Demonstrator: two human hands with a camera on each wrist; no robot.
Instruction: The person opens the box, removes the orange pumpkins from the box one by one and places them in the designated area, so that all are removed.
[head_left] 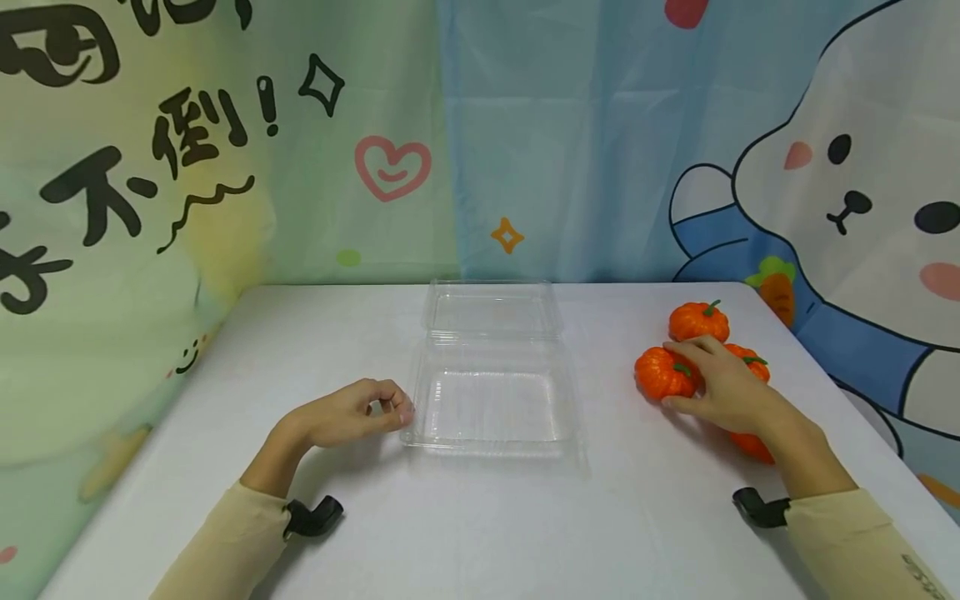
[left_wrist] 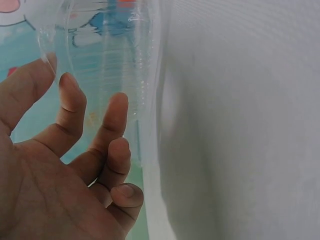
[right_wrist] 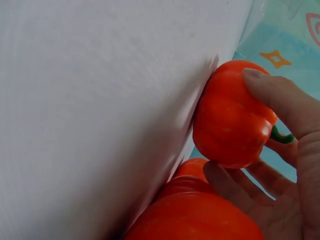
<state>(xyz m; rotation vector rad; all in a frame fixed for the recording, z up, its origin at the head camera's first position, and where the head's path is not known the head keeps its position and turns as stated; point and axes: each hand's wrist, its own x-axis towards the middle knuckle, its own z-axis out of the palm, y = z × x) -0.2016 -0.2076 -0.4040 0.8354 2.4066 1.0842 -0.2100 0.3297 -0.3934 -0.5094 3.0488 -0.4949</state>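
On the right, my right hand (head_left: pixel 723 387) holds a small orange pumpkin (head_left: pixel 662 374) with a curved green stem. In the right wrist view its thumb lies on one side of the held pumpkin (right_wrist: pixel 232 112) and the fingers reach round the other. Other orange pumpkins (head_left: pixel 697 322) sit close about this hand, partly covered by it. My left hand (head_left: pixel 352 413) is at the left edge of a clear plastic box (head_left: pixel 491 408), pinching its rim between thumb and bent index finger. The box's lid (head_left: pixel 491 310) is folded back, away from me.
A white table (head_left: pixel 480 525) carries everything. Behind it hangs a printed cloth (head_left: pixel 540 142) with a cartoon animal and lettering. Black wrist mounts (head_left: pixel 315 517) stick out from both sleeves.
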